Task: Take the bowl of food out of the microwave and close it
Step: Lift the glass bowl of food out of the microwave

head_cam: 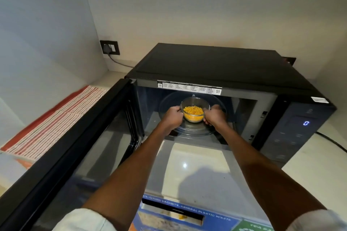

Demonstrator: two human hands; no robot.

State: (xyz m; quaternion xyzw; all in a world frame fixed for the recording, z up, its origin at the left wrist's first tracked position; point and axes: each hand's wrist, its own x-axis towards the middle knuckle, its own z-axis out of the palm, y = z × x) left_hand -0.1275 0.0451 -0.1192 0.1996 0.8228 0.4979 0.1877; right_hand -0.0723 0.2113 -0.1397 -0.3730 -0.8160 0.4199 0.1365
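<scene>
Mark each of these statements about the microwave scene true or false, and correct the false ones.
1. The microwave door is shut. False: it is swung open to the left.
2. The left hand and right hand both grip the glass bowl. True.
3. The bowl holds green peas. False: it holds yellow-orange food.
4. The bowl is inside the microwave. True.
5. The display reads 0. True.

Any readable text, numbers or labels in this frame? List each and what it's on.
"0": lit display on the microwave control panel.
"OTHER SACHETS, GENERAL PLASTIC WASTE": blue bin label at the bottom edge.
Sticker strip above the microwave cavity, with two QR codes: print too small to read.
White sticker on the microwave's top right corner: unreadable.
Green label: cut off, unreadable.
</scene>
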